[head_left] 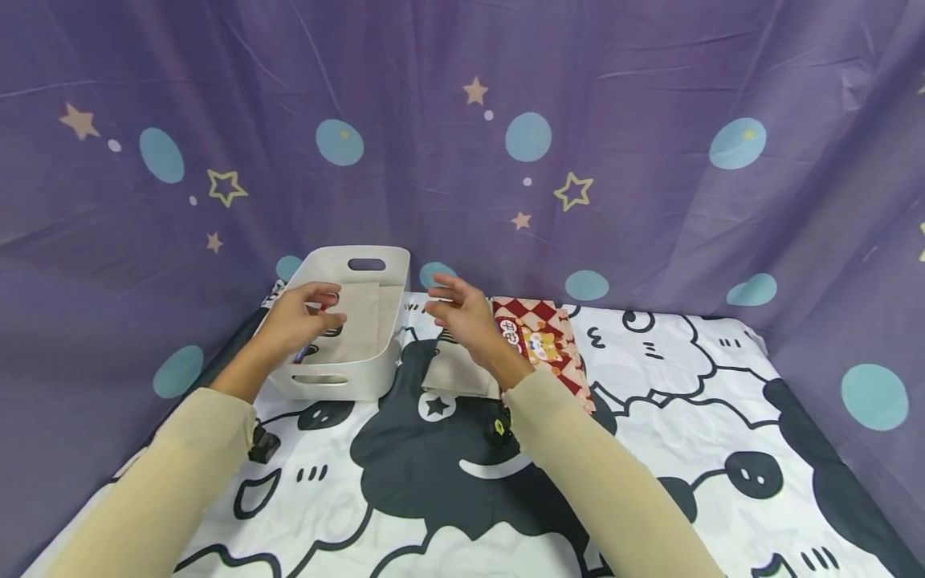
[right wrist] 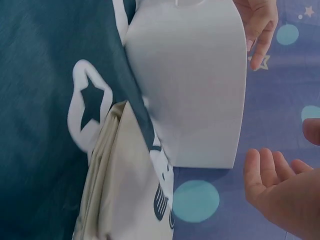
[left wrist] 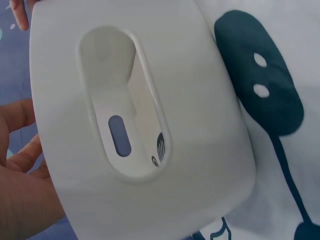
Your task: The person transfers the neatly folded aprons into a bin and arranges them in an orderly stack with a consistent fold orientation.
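1. Got a left hand over the white bin — grip loose and empty, with thumb and fingers apart.
2. Got a right hand raised above a folded beige packet, also empty, with fingers apart.
3. Can see that packet on the cartoon-print cloth, between bin and red-checked package.
4. Can spot a beige piece inside the bin.

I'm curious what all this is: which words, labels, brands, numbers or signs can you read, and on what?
No text can be read.
Red checked item: white patches that may carry lettering, too small and blurred to read.
White bin: no lettering visible.
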A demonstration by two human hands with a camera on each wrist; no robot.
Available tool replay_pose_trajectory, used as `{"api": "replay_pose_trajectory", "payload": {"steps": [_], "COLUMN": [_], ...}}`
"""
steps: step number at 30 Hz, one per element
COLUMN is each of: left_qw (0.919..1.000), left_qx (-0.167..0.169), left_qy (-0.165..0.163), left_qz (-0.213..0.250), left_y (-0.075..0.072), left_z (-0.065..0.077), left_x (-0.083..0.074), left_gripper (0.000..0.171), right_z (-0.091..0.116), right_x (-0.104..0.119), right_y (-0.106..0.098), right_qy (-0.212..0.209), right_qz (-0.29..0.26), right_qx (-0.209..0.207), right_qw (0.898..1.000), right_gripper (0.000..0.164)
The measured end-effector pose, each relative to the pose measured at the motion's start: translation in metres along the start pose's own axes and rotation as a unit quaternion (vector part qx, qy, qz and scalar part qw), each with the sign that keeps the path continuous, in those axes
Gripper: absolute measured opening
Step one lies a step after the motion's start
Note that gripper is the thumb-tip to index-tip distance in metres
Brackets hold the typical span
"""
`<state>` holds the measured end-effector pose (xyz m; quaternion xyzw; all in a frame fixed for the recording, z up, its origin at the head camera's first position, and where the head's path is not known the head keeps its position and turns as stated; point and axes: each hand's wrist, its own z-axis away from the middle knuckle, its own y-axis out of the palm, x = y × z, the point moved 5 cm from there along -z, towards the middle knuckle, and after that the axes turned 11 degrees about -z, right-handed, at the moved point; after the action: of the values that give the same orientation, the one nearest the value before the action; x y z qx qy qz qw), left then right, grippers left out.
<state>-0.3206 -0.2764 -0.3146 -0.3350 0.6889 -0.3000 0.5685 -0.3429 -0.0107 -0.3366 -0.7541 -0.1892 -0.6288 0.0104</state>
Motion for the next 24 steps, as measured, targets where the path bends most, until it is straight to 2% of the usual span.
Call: {"api": "replay_pose_trajectory", "payload": {"steps": [4,9,13,16,24], "left_qw": [1.0,0.9986,0.9968,0.9955,0.9911], "left_qx": [-0.001,0.014,0.018,0.014,-0.013], "left_qy": [0.004,-0.001,0.004,0.013,0.028], "left_qz": [0.005,0.051,0.078,0.093,0.13], "left_y": [0.004,0.011,0.017,0.021,0.029], "left_z": [-0.001,-0.004,-0.005,-0.005,-0.001], "left_x": [-0.003,-0.012,-0.024,-0.032,-0.048], "left_gripper": [0.057,0.059,0.058,0.058,0.053], "right_z": [0.003,0.007,0.011,0.015,0.023], "right_x": [-0.001,0.0,0.001,-0.001,0.004], "right_y": [-0.011,-0.027,-0.042,-0.053,-0.088], "right_qy": [-0.006,-0.027,-0.053,-0.066,-0.093], "right_qz": [0.018,0.042,0.091,0.123,0.169], "right_qx": [-0.001,-0.001,0.006,0.011,0.001], "right_qw": [1.0,0.999,0.994,0.99,0.981], "right_gripper": [0.051,0.05,0.052,0.052,0.052]}}
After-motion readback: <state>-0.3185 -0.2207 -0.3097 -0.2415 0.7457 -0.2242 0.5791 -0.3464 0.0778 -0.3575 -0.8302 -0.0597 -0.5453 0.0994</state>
